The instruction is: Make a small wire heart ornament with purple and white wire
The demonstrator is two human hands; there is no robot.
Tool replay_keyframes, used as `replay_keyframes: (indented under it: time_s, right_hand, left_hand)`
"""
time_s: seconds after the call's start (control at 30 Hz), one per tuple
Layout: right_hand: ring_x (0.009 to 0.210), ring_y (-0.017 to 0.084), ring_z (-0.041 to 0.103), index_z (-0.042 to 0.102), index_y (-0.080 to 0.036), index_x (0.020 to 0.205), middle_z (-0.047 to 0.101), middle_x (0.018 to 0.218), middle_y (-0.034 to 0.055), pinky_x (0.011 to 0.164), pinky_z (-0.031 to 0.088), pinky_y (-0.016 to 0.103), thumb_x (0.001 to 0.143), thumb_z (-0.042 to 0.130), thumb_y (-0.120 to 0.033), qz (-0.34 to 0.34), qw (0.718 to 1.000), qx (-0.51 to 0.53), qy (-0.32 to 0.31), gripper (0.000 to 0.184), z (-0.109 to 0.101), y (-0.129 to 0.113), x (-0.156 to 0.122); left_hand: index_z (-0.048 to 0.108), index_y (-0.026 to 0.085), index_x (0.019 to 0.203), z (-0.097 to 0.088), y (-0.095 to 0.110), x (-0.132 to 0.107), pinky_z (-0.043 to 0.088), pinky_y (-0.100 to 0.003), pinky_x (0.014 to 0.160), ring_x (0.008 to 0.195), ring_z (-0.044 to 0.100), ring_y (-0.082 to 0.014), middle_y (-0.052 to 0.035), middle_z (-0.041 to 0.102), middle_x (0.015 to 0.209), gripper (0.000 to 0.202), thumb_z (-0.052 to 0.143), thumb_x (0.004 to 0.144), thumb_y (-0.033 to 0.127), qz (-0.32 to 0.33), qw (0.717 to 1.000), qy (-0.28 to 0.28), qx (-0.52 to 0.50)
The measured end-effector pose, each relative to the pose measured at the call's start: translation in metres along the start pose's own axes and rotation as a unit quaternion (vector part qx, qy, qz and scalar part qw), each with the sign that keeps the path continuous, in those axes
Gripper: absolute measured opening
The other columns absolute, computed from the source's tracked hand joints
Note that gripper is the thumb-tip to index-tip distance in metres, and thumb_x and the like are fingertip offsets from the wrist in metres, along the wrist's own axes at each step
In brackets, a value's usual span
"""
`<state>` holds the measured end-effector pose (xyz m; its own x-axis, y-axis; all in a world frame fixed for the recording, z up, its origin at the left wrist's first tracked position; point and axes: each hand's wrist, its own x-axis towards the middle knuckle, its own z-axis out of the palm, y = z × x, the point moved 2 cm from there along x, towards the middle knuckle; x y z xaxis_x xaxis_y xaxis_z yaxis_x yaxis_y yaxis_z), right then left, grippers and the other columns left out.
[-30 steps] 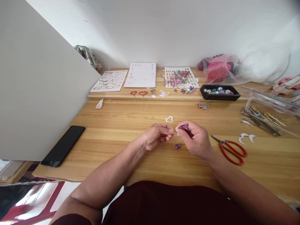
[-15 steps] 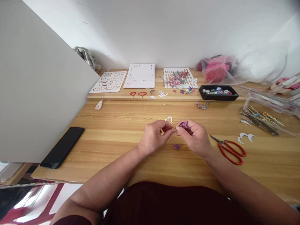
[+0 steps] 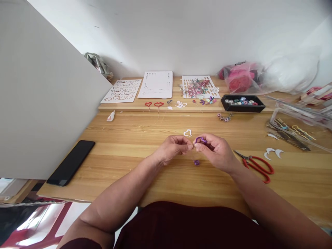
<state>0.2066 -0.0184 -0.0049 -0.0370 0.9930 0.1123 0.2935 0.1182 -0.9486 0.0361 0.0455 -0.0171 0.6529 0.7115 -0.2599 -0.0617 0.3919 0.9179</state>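
My left hand [image 3: 173,149] and my right hand [image 3: 215,151] meet fingertip to fingertip over the middle of the wooden table [image 3: 145,166]. Both are pinched closed. Between them is a small purple looped piece [image 3: 200,140], held mostly by my right thumb and forefinger. My left fingers pinch its other end, which is too fine to make out. A small purple coil [image 3: 196,162] lies on the table just below my hands. A white curled paper shape [image 3: 187,132] lies just beyond them.
Red-handled scissors [image 3: 255,164] lie right of my right hand, white crescents [image 3: 272,151] beyond. A black phone [image 3: 70,162] lies at the left by a grey panel [image 3: 38,103]. At the back: pattern sheets [image 3: 156,84], a black bead tray [image 3: 242,102], a glue tube [image 3: 111,116], pink bags [image 3: 241,77].
My hands have stayed together with only small finger shifts around the purple piece. The view has shifted slightly.
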Motion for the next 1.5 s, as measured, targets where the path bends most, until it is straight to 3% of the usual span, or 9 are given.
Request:
replay_keyframes:
  time_s: [0.13,0.27,0.43,0.6,0.73,0.9,1.13,1.37,1.5]
  right_hand:
    - [0.049,0.009,0.045,0.06,-0.02,0.111,0.062,0.072,-0.0027,0.046,0.038,0.024,0.083,0.071,-0.037,0.074,0.989,0.126,0.008,0.034,0.004,0.01,0.006]
    - [0.045,0.005,0.04,0.062,-0.017,0.084,0.061,0.07,-0.0014,0.041,0.031,0.022,0.08,0.073,-0.04,0.103,0.986,0.133,0.0,0.026,0.009,0.011,0.007]
    - [0.047,0.008,0.046,0.061,-0.018,0.074,0.057,0.061,-0.0023,0.044,0.04,0.024,0.081,0.072,-0.041,0.075,0.993,0.091,-0.03,0.026,0.015,0.006,0.002]
    - [0.047,0.01,0.048,0.063,-0.019,0.081,0.051,0.057,-0.0049,0.045,0.044,0.026,0.086,0.066,-0.039,0.056,0.997,0.04,-0.034,0.021,0.017,0.014,0.001]
    - [0.072,0.016,0.063,0.068,-0.02,0.098,0.07,0.087,0.0034,0.058,0.051,0.029,0.084,0.068,-0.039,0.027,1.0,0.007,-0.005,0.023,0.015,0.018,0.005]
    - [0.104,0.024,0.065,0.064,-0.022,0.112,0.071,0.112,0.0093,0.074,0.053,0.032,0.078,0.077,-0.041,-0.036,0.997,0.013,0.071,0.04,0.008,0.006,0.008]
    - [0.08,0.019,0.066,0.071,-0.02,0.092,0.073,0.088,0.0054,0.074,0.051,0.033,0.087,0.069,-0.038,-0.08,0.988,-0.032,0.128,0.018,0.007,-0.007,0.004]
    - [0.081,0.021,0.069,0.069,-0.021,0.094,0.073,0.089,0.0054,0.074,0.052,0.033,0.09,0.065,-0.035,-0.091,0.987,-0.05,0.122,0.015,0.009,-0.015,-0.005]
    - [0.076,0.019,0.064,0.069,-0.021,0.092,0.071,0.085,0.0044,0.07,0.048,0.032,0.091,0.063,-0.031,-0.109,0.975,-0.136,0.135,0.012,0.006,-0.025,-0.012]
  left_hand:
    - [0.066,0.013,0.073,-0.001,-0.001,0.001,0.034,-0.02,0.054,0.053,0.046,-0.0047,0.0029,0.057,0.062,0.032,0.086,0.061,0.034,0.034,0.997,0.045,-0.047]
    - [0.067,0.012,0.075,-0.002,-0.002,0.003,0.037,-0.019,0.053,0.056,0.049,-0.0054,0.0014,0.06,0.066,0.034,0.088,0.06,0.034,0.036,0.994,0.056,-0.085]
    - [0.068,0.012,0.075,-0.002,-0.004,0.004,0.044,-0.019,0.057,0.067,0.058,-0.009,-0.0013,0.064,0.074,0.033,0.091,0.057,0.028,0.038,0.988,0.055,-0.139]
    - [0.068,0.01,0.075,0.001,-0.007,0.006,0.046,-0.02,0.06,0.057,0.056,-0.0056,-0.0021,0.067,0.072,0.031,0.089,0.063,0.029,0.061,0.984,0.012,-0.165]
    - [0.067,0.01,0.075,0.001,-0.005,0.007,0.052,-0.022,0.07,0.065,0.064,-0.0087,-0.0055,0.072,0.078,0.03,0.088,0.066,0.029,0.092,0.977,0.009,-0.191]
    - [0.065,0.011,0.077,0.001,-0.005,0.008,0.053,-0.022,0.067,0.064,0.065,-0.0096,-0.0037,0.07,0.072,0.034,0.089,0.064,0.032,0.092,0.98,0.019,-0.174]
    - [0.066,0.011,0.077,0.005,-0.007,0.006,0.048,-0.019,0.056,0.066,0.062,-0.0102,-0.0032,0.067,0.072,0.036,0.09,0.061,0.032,0.075,0.987,-0.011,-0.145]
    - [0.067,0.01,0.072,0.008,-0.005,0.003,0.043,-0.015,0.054,0.077,0.064,-0.0115,-0.0055,0.067,0.083,0.033,0.091,0.058,0.028,0.085,0.985,-0.049,-0.145]
    - [0.065,0.01,0.072,0.01,-0.004,-0.001,0.049,-0.016,0.058,0.077,0.067,-0.013,-0.0052,0.066,0.078,0.034,0.09,0.06,0.028,0.066,0.987,-0.076,-0.129]
